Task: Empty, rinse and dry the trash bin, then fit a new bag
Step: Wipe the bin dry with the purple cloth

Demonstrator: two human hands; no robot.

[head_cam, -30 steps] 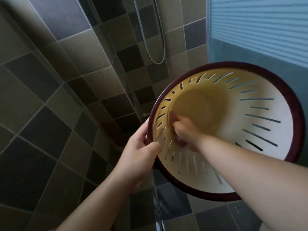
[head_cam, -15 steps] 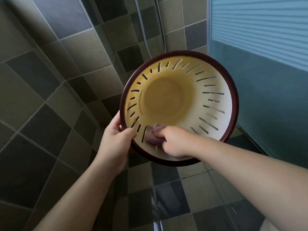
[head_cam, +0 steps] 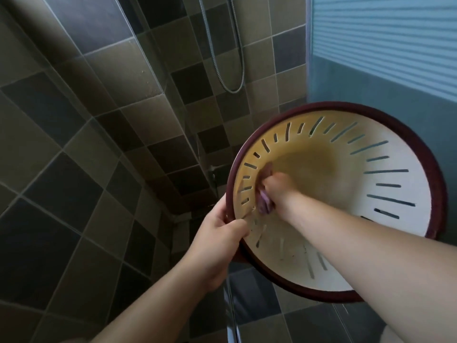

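Note:
The trash bin (head_cam: 385, 144) is a cream plastic basket with slotted walls and a dark red rim, tipped so its mouth faces me. My left hand (head_cam: 217, 241) grips the rim at its lower left, thumb inside. Reaching deep into the bin, my right hand (head_cam: 277, 189) holds a purple cloth (head_cam: 264, 204) and presses it against the inner left wall near the bottom. The hand and cloth are blurred.
Tiled shower walls in grey and tan surround me. A metal shower hose (head_cam: 230, 58) hangs in a loop on the back wall. A frosted glass panel (head_cam: 385, 45) stands at the right, with a metal rail (head_cam: 231, 315) on the floor below.
The bin has swung right and closer to me. My right hand has moved the cloth from the lower wall up along the left inner wall. The left hand keeps its grip on the rim.

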